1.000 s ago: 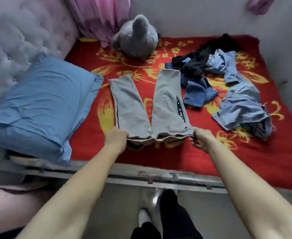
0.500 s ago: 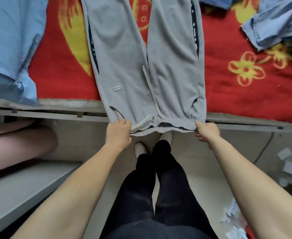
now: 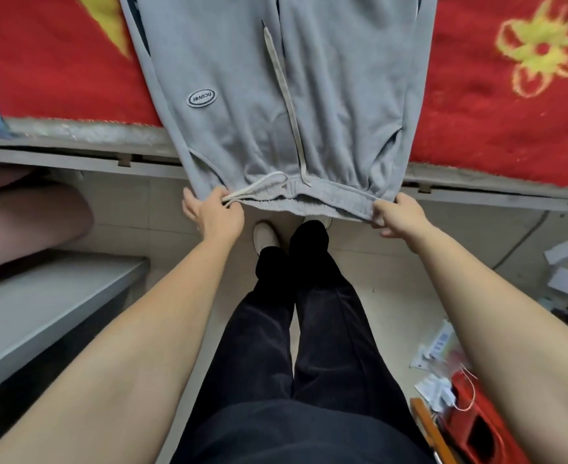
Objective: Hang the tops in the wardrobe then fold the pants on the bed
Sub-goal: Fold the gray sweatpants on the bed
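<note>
The grey pants (image 3: 326, 95) are laid on the bed (image 3: 497, 135), long axis running from the frame's lower centre to its top edge, waistband (image 3: 323, 195) overhanging the bed edge. The waistband's corners are pinched by the left hand (image 3: 214, 214) and the right hand (image 3: 398, 214), both equally near. The pants extend directly away from both hands.

Red blanket (image 3: 58, 61) with yellow flowers covers bed (image 3: 58, 154) (grey frame edge looks worn). Pale tiled floor (image 3: 376, 262) below. Grey flat ledge (image 3: 41, 303) at left. Loose papers (image 3: 436, 349) and red box (image 3: 477, 426) on floor at right. Soft even light.
</note>
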